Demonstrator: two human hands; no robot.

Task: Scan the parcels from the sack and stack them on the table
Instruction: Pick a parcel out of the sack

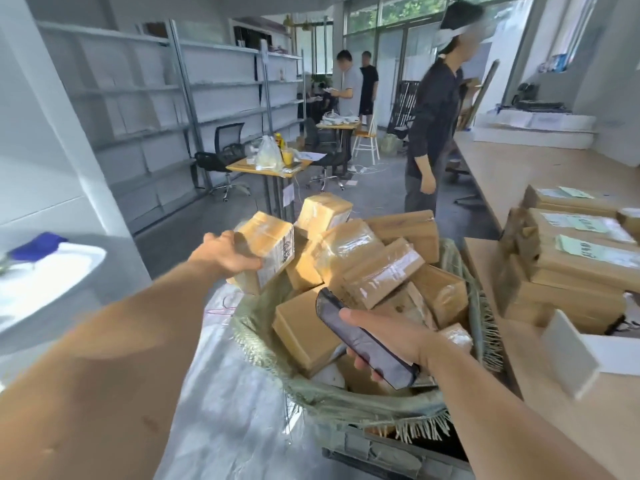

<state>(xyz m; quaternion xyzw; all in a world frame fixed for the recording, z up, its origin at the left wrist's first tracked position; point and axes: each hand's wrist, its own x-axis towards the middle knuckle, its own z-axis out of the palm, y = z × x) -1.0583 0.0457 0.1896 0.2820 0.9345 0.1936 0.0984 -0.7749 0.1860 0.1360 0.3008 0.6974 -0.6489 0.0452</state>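
Holding a small parcel (268,249) in our left hand (227,254), we judge it light and stiff. It is a cardboard box that one hand can lift, though its glossy tape wrap looks slippery. The grip is best taken across two opposite faces, with fingers hooked over an edge and the label left bare. The left grip is closed on the box's near end, and the parcel sits just above the left rim of the green woven sack (308,388), which is heaped with similar boxes. Our right hand (405,341) has its grip wrapped round a dark handheld scanner (363,341) over the sack's mouth. The parcel is tan and shiny with clear tape, with a white printed label on its right face. More stacked parcels (571,268) lie on the tabletop (540,410) to the right.
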